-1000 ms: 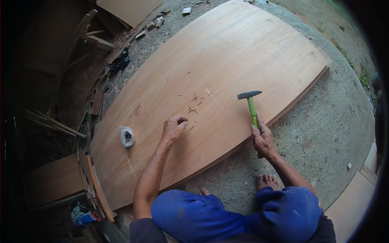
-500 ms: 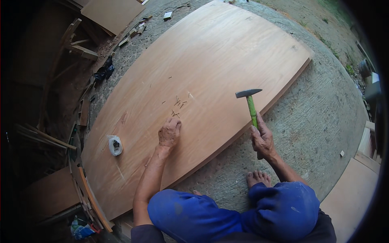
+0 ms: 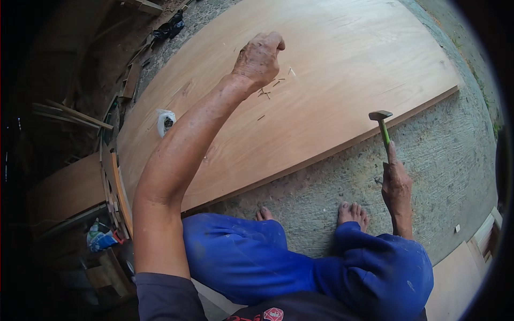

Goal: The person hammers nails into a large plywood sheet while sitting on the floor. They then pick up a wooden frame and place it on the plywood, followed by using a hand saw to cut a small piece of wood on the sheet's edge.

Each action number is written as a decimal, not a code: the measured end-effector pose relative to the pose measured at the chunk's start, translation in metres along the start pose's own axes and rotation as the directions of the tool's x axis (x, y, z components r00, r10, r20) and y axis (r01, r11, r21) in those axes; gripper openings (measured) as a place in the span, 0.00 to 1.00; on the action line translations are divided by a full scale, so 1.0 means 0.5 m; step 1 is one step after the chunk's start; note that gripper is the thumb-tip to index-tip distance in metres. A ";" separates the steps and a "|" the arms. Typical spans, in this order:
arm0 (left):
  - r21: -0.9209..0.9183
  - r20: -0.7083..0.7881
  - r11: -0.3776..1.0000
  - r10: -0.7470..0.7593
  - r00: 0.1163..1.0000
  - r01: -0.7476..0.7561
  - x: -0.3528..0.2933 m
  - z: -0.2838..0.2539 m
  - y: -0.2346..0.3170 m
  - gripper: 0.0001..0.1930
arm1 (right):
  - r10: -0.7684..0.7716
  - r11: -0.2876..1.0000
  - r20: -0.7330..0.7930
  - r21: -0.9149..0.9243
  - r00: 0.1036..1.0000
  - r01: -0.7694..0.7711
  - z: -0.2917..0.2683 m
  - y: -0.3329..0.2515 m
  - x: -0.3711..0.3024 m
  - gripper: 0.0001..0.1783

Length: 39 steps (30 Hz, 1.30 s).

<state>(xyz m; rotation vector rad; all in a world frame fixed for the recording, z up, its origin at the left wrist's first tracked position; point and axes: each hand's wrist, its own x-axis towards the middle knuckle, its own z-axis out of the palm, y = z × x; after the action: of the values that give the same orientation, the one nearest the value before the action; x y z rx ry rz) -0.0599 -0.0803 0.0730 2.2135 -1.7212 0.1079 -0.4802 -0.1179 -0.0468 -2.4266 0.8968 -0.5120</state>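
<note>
A large wooden panel (image 3: 342, 107) lies low across the view, on the concrete in front of me. Raised over its far half is my left hand (image 3: 259, 60), fingers curled closed. Whatever they may hold is hidden. Several nails (image 3: 265, 94) are scattered on the panel below that hand, with a single nail (image 3: 261, 117) lying nearer to me. My right hand (image 3: 397, 184) grips a hammer (image 3: 385, 131) by its green handle, off the panel's near edge, metal head pointing up and away. A small white plastic bag (image 3: 163, 125) with dark contents sits on the panel, left of my forearm.
Rough concrete ground (image 3: 428, 160) stretches along the panel's near side, under my bare feet (image 3: 353, 214). Wood strips (image 3: 72, 116) and boards clutter the left. Another board (image 3: 460, 281) lies at lower right, beside a small pale block (image 3: 457, 228).
My left hand has moved up and away from the nails, its arm stretched farther over the panel. My right hand has shifted right with the hammer. The view has turned and shifted.
</note>
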 end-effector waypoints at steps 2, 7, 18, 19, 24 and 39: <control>-0.109 -0.025 0.991 -0.075 0.997 0.072 0.010 0.019 0.069 0.07 | -0.006 1.000 0.024 0.013 1.000 0.006 0.024 0.006 -0.004 0.41; -0.485 -0.008 0.820 -0.351 0.936 0.303 -0.096 0.148 0.173 0.08 | 0.051 0.998 0.054 0.024 0.997 -0.052 0.043 0.034 -0.018 0.40; -0.607 -0.108 0.709 -0.522 0.846 0.360 -0.202 0.368 0.389 0.15 | 0.012 0.988 0.010 0.151 1.000 -0.014 0.009 0.046 -0.007 0.40; -0.569 -0.119 0.736 -0.514 0.849 0.366 -0.200 0.369 0.394 0.14 | 0.000 0.986 -0.010 0.167 1.000 0.002 0.006 0.043 -0.007 0.40; -0.523 -0.117 0.765 -0.501 0.858 0.376 -0.202 0.368 0.397 0.15 | -0.020 0.987 -0.016 0.159 1.000 0.022 -0.032 -0.004 -0.013 0.39; -0.512 -0.167 0.784 -0.493 0.854 0.352 -0.202 0.389 0.398 0.13 | -0.025 0.995 0.018 0.097 1.000 0.023 -0.064 -0.034 -0.007 0.37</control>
<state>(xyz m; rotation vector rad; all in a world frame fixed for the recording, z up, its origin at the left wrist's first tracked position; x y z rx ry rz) -0.3041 -0.0882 -0.0940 2.0306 -0.9254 -0.0801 -0.4904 -0.1144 -0.0118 -2.3534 0.8164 -0.5280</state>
